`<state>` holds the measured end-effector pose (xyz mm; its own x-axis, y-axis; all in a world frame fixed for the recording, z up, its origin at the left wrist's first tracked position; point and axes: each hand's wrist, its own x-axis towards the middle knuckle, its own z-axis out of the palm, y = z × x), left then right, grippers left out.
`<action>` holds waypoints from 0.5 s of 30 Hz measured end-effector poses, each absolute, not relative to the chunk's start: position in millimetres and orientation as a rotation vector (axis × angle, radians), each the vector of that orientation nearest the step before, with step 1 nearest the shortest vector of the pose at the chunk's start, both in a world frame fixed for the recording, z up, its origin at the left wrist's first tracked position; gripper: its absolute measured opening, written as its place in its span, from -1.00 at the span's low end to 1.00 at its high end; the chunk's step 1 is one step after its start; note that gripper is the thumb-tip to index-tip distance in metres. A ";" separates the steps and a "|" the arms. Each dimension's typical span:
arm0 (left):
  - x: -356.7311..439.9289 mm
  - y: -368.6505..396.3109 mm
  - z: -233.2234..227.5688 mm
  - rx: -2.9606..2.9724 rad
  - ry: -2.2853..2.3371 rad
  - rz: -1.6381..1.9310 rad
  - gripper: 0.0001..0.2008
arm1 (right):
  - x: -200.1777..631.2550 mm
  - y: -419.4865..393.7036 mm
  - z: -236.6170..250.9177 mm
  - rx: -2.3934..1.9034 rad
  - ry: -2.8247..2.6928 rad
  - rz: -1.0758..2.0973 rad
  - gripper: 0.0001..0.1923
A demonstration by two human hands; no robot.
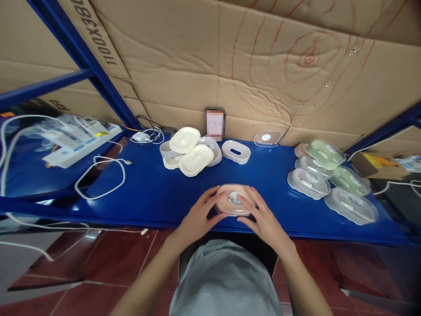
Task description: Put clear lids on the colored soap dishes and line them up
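A peach-coloured oval soap box (226, 206) with a clear cover and a round sticker lies at the front of the blue table. My left hand (202, 213) grips its left end, fingers on the far side and thumb at the near edge. On the opposite end my right hand (261, 215) holds it likewise, with one finger over the top by the sticker. Farther back are stacked cream trays (196, 160) and a pale grey slotted tray (236, 149). A clear cover (267, 138) with a white round label rests by the cardboard.
Several covered soap boxes in green (325, 153) and grey (309, 181) are grouped at the right. A phone-like screen (215, 124) leans against the cardboard wall (174, 61). At the left lie a power strip (82, 147) and a looped white cable (124, 177). Blue posts flank the table (148, 193).
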<state>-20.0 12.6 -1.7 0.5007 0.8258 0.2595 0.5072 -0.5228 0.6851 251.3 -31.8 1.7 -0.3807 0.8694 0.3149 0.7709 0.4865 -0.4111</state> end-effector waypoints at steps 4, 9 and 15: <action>-20.6 11.1 -2.9 2.214 1.113 0.778 -0.26 | 271.6 -33.6 6.2 -1.357 -2.104 0.064 -0.26; -18.6 8.1 -1.2 2.249 1.169 0.745 -0.39 | 365.7 -27.4 35.0 -1.696 -1.660 -0.398 -0.34; -15.5 6.5 -2.8 2.346 1.213 0.731 -0.51 | 467.1 -5.7 37.6 -1.866 -1.640 -0.459 -0.27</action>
